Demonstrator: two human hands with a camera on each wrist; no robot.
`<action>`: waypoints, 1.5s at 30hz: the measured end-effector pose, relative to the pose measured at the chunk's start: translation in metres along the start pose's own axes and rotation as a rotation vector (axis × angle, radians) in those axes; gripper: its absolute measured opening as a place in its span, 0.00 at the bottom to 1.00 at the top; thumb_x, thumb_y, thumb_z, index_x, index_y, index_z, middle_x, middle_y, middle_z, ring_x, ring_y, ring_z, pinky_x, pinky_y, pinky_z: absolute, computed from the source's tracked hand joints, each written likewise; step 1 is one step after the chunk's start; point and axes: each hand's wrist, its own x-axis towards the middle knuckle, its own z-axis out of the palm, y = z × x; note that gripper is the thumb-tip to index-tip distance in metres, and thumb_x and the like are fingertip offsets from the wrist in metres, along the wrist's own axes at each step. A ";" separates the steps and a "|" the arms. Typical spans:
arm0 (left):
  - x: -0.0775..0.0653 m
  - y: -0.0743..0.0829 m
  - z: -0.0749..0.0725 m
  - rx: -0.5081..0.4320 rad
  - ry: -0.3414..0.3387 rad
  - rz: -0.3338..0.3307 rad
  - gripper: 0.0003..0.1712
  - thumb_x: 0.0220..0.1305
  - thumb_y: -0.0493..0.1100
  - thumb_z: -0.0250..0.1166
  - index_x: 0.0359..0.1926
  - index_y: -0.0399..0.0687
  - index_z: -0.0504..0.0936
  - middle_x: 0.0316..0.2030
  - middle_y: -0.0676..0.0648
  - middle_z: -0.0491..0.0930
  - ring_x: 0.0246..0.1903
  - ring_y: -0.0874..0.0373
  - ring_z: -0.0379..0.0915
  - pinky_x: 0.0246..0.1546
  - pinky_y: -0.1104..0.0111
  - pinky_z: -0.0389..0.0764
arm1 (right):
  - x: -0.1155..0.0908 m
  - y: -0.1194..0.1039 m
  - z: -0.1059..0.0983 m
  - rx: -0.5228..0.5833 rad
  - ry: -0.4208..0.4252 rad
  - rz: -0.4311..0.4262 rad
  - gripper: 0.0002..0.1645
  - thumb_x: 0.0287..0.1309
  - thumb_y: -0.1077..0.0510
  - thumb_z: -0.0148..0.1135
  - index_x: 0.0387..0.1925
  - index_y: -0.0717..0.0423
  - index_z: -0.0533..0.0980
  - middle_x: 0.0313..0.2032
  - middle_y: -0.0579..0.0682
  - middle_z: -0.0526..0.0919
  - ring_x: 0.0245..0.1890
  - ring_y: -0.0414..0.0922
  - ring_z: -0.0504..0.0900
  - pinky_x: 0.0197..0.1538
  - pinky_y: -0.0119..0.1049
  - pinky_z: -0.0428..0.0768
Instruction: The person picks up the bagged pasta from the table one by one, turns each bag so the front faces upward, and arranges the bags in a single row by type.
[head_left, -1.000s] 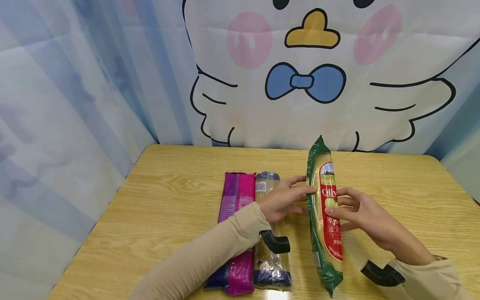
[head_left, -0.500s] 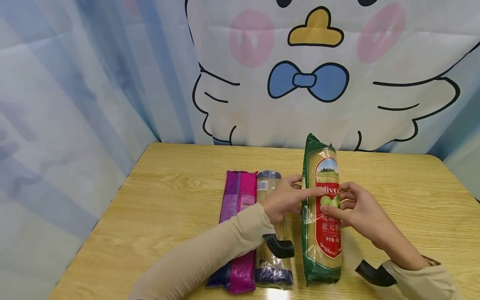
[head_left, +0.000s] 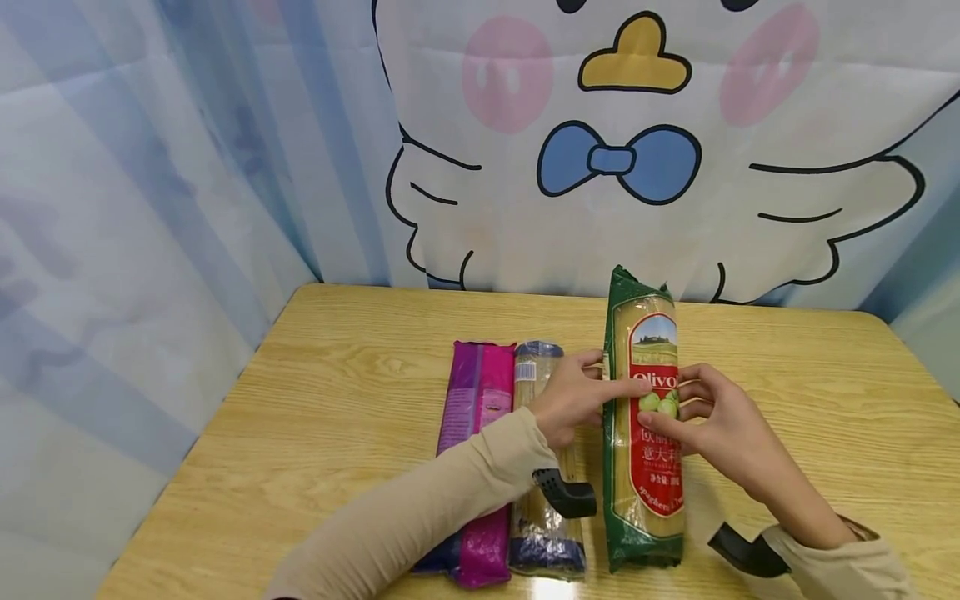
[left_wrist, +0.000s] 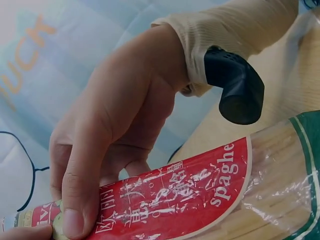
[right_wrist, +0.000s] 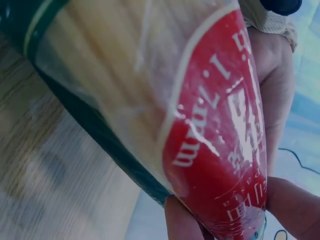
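Left hand (head_left: pixel 576 398) and right hand (head_left: pixel 722 427) pinch a green-and-red plastic spaghetti pack (head_left: pixel 647 442), seemingly positioning it; next move likely needs both.

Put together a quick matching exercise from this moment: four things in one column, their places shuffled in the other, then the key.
Column one
1. spaghetti pack
2. pink-and-purple packet
3. blue-ended packet
4. blue bow tie

Column two (head view)
A. printed on the curtain
B. lying leftmost on the table
C. held by the left hand and right hand
D. lying directly right of another packet

Pairs: 1-C, 2-B, 3-D, 4-A
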 end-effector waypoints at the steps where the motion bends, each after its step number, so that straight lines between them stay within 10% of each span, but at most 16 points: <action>1: 0.000 0.000 0.000 -0.002 0.002 0.002 0.17 0.58 0.41 0.74 0.48 0.51 0.82 0.36 0.48 0.85 0.33 0.53 0.85 0.36 0.56 0.88 | 0.000 0.000 0.000 -0.011 0.006 -0.002 0.42 0.58 0.50 0.72 0.63 0.68 0.62 0.48 0.63 0.77 0.37 0.42 0.82 0.31 0.39 0.88; 13: 0.006 0.001 -0.007 -0.039 0.020 0.016 0.21 0.58 0.39 0.72 0.53 0.46 0.80 0.40 0.47 0.86 0.35 0.53 0.85 0.39 0.58 0.88 | 0.003 0.018 -0.007 0.004 0.002 -0.053 0.36 0.67 0.48 0.63 0.67 0.63 0.63 0.55 0.63 0.77 0.42 0.30 0.81 0.40 0.38 0.88; 25: 0.012 0.007 -0.012 -0.106 -0.116 -0.017 0.21 0.63 0.40 0.67 0.57 0.48 0.80 0.43 0.47 0.85 0.40 0.56 0.82 0.44 0.59 0.87 | 0.008 0.030 -0.021 0.251 -0.279 0.027 0.43 0.74 0.52 0.51 0.76 0.66 0.43 0.69 0.73 0.61 0.54 0.45 0.80 0.48 0.44 0.86; 45: 0.011 0.010 -0.018 -0.098 -0.157 -0.048 0.25 0.65 0.42 0.67 0.63 0.50 0.76 0.49 0.47 0.84 0.49 0.54 0.81 0.49 0.57 0.84 | 0.004 0.018 -0.018 0.253 -0.102 -0.059 0.32 0.68 0.57 0.62 0.66 0.63 0.60 0.47 0.42 0.85 0.41 0.42 0.87 0.35 0.47 0.88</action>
